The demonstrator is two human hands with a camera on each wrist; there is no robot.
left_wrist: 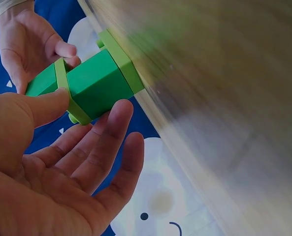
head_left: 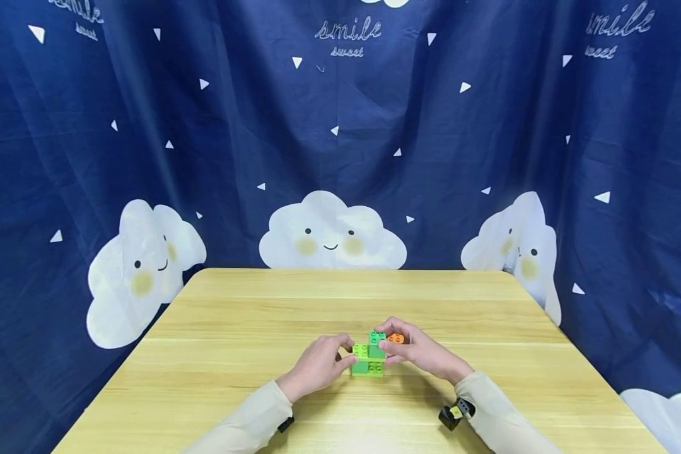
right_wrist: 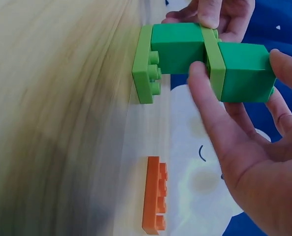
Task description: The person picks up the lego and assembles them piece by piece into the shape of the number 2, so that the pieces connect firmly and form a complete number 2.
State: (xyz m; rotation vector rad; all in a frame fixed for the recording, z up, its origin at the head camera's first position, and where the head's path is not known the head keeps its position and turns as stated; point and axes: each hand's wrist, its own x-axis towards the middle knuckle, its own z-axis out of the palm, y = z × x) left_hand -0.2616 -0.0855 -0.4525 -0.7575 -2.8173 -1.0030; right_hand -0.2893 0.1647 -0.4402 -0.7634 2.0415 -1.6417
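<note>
A small stack of toy building bricks stands upright on the table. A light green plate brick (right_wrist: 143, 64) is at its base. Above that sit a dark green brick (left_wrist: 99, 81), a second light green plate brick (right_wrist: 213, 64) and an upper green brick (right_wrist: 246, 73) at the right end. My left hand (head_left: 318, 366) holds the stack's left side, its thumb on the upper plate's edge and fingers around the far side. With thumb and fingers, my right hand (head_left: 425, 353) grips the upper green brick; one fingertip lies under the upper plate.
An orange brick (right_wrist: 151, 196) lies studs-up on the table, just beyond my right hand. The wooden table (head_left: 250, 309) ends at a dark blue curtain (head_left: 340, 157) with clouds. A black strap device (head_left: 456, 413) is on the right wrist.
</note>
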